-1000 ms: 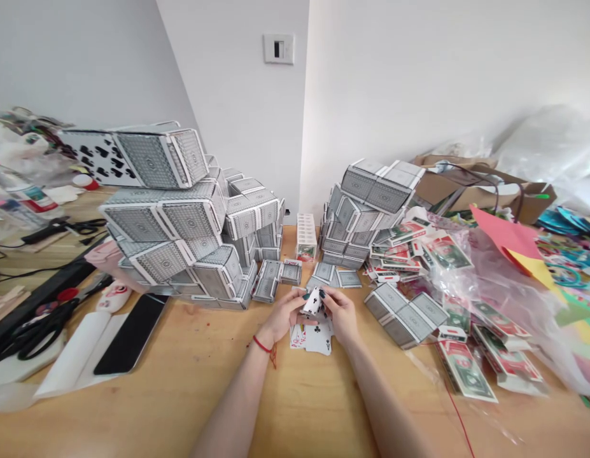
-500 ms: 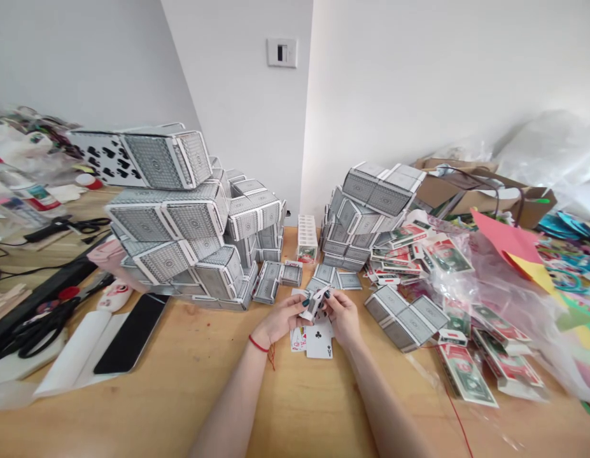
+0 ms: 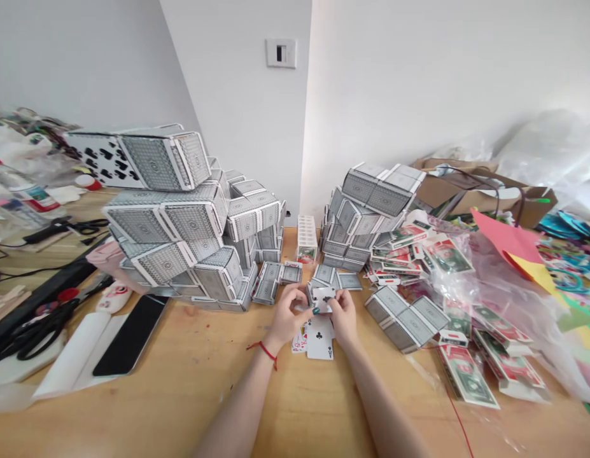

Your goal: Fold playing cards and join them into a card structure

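Observation:
Between my two hands is a playing card [image 3: 323, 299] with black pips, face toward me. My right hand [image 3: 343, 315] pinches its right side. My left hand [image 3: 289, 315], with a red string on the wrist, has its fingers curled at the card's left edge, thumb along the bottom. Below on the table lie an ace of clubs [image 3: 319, 340] and, partly under it, some red-printed cards [image 3: 298, 343]. Just beyond my hands are grey-backed card blocks [image 3: 326, 273] lying flat, partly hidden by the held card.
Stacked blocks of folded cards rise at left [image 3: 189, 219] and right [image 3: 364, 210], with a two-part card block [image 3: 404, 321] nearer. Card boxes [image 3: 466, 375] and plastic wrap spread right. A phone [image 3: 132, 334] and scissors [image 3: 37, 331] lie left.
The card, tilted and bent before, now shows its face flatter toward me. My left hand has shifted slightly left, and its fingers have curled differently.

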`<state>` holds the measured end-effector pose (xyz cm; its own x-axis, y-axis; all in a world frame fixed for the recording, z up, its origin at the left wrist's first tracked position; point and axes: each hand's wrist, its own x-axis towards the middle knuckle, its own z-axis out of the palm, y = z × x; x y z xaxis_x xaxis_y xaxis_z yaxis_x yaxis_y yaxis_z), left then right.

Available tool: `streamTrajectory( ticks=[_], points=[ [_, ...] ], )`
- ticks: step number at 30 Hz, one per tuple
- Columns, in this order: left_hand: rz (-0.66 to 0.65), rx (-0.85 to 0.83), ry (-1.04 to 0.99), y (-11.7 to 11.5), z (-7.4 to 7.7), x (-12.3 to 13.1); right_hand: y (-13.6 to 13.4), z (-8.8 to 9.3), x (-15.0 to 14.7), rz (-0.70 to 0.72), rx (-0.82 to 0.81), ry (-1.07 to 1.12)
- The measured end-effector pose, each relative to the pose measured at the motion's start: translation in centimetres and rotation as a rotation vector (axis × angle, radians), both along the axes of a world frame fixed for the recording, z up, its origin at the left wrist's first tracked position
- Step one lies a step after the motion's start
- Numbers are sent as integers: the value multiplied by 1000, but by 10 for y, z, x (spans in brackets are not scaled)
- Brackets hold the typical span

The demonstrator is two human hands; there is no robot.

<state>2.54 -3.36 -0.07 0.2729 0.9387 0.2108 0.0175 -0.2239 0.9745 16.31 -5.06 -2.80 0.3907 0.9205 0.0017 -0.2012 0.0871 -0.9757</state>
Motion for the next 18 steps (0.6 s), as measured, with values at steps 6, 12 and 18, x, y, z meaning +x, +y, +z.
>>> streamTrajectory(
  ticks=[6,12,18],
  points=[
    [20,269,314,-4,0,1,-3,4,-4,202,40,-7],
    [-7,363,399,-6,-4,2,-4,3,-5,257,23,150],
    [4,428,416,-9,-5,2,-2,1,-5,213,47,78]
  ],
)
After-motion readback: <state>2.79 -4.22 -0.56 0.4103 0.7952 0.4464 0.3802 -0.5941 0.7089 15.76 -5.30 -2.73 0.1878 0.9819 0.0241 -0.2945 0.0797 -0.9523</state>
